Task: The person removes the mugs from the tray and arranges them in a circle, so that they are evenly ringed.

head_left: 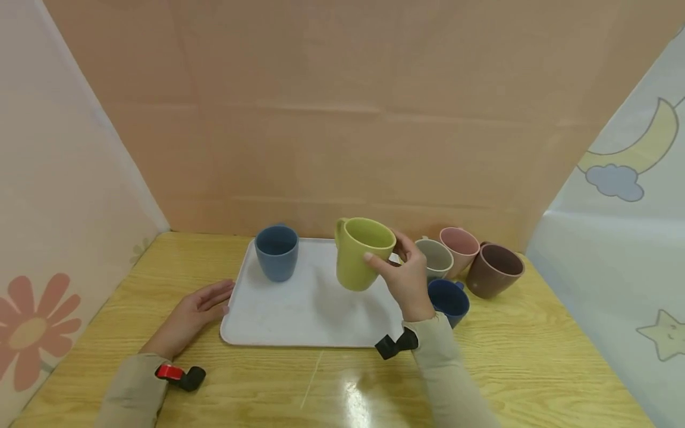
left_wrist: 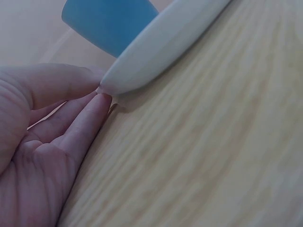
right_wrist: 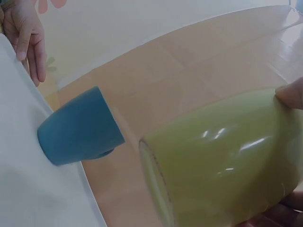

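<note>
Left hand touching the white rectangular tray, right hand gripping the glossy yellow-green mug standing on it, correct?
Not standing: the right wrist view shows the yellow-green mug held clear of the tray. The right hand grips it; the left hand touches the tray.

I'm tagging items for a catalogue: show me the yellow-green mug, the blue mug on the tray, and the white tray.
Yellow-green mug (head_left: 354,265), head view: outer wall.
Blue mug (head_left: 277,263), head view: outer wall.
White tray (head_left: 291,318), head view: bare floor.
</note>
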Tool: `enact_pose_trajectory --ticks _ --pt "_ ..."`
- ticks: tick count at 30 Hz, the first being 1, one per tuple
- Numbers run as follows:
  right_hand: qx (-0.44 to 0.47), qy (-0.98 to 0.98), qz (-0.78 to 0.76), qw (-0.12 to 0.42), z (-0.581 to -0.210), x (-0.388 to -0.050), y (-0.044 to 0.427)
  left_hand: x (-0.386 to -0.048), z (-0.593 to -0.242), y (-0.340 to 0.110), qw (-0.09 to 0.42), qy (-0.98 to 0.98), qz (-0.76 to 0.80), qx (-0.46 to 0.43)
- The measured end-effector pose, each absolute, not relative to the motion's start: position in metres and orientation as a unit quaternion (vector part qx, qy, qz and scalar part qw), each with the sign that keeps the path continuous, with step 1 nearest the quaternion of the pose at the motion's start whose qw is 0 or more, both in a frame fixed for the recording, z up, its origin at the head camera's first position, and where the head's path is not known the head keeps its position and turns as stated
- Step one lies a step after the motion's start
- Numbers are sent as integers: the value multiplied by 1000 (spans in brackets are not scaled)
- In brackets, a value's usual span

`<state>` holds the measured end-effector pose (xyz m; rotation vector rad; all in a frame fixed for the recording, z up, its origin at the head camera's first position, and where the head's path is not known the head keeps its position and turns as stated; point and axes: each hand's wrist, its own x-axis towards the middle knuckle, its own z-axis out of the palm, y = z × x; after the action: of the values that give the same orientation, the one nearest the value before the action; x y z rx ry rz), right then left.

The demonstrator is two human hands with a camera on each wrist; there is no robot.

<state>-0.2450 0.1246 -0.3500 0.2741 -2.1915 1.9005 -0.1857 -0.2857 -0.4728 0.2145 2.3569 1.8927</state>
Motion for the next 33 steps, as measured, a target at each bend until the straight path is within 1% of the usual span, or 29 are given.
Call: enact_pose_trajectory --ticks 7,12,19,23,28,33 --pt "66 -725 672 139 -345 -232 155 -190 -471 -286 57 777 622 79" --pt "60 -698 692 173 -339 -223 181 -190 -469 -287 62 778 621 75" --pt "77 -655 728 185 -331 -208 233 -190 -471 -283 65 777 621 77" --pt "69 -650 728 207 -327 -198 264 -191 -471 -282 64 778 619 84" --pt "72 -650 722 226 -326 -197 296 -189 -472 -285 57 783 614 80" --pt "71 -659 709 241 -335 -196 323 -182 -473 -290 54 786 611 77"
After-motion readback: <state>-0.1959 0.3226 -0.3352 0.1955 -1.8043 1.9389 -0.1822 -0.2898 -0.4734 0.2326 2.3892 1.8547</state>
